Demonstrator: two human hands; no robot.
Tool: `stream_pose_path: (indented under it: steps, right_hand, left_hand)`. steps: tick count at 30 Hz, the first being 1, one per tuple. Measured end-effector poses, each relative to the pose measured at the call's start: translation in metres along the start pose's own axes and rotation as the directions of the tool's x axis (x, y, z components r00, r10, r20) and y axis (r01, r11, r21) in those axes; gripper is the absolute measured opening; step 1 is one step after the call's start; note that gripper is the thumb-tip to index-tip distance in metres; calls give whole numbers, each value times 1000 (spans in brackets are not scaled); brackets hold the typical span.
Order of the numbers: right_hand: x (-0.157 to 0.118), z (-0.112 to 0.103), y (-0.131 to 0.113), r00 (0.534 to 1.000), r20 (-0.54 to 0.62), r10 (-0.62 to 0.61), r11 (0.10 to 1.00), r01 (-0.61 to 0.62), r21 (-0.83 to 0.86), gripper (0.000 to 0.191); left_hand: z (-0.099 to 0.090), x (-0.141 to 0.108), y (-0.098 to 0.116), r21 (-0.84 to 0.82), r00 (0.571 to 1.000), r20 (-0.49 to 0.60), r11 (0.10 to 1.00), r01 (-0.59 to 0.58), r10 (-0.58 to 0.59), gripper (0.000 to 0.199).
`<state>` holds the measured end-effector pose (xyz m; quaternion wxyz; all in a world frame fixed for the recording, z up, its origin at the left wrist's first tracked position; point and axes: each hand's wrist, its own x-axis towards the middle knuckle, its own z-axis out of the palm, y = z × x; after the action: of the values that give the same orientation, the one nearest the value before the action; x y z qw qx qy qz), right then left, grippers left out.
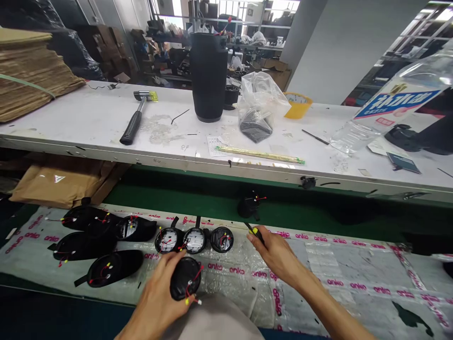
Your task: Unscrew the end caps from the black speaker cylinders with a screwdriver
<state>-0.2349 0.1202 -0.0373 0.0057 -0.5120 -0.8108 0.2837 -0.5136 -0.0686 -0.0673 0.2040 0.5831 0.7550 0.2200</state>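
Observation:
My left hand (161,293) is wrapped round the side of a round black housing (185,278), with thin red wires and small connectors hanging from it. In my right hand (274,252) is a screwdriver (259,234) with a black and yellow handle, its dark shaft pointing up and left, apart from the housing. Just beyond my left hand stand similar round black housings: one (167,240) with a strap, another (194,240) with a pale inside, and a third (222,239) with a ribbed dark face. More black wired housings (115,268) lie to the left.
A white bench (170,141) runs across above, carrying a hammer (132,125), a tall black cylinder (208,78), a plastic bag (258,108) and a tilted bottle (385,104). A small wired black part (247,207) sits under its edge. Plastic sheeting with pink-printed tape (339,302) covers the lower surface.

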Motion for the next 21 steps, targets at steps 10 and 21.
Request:
stream_pose_path:
  steps: [10, 21]
  right_hand:
    - [72, 18, 18, 962, -250, 112, 975, -154, -158, 31]
    - [111, 38, 31, 970, -238, 44, 987, -79, -139, 35]
  left_hand:
    - [53, 16, 19, 157, 965, 4, 953, -260, 262, 71]
    - [70, 17, 5, 218, 935, 30, 910, -352, 354, 79]
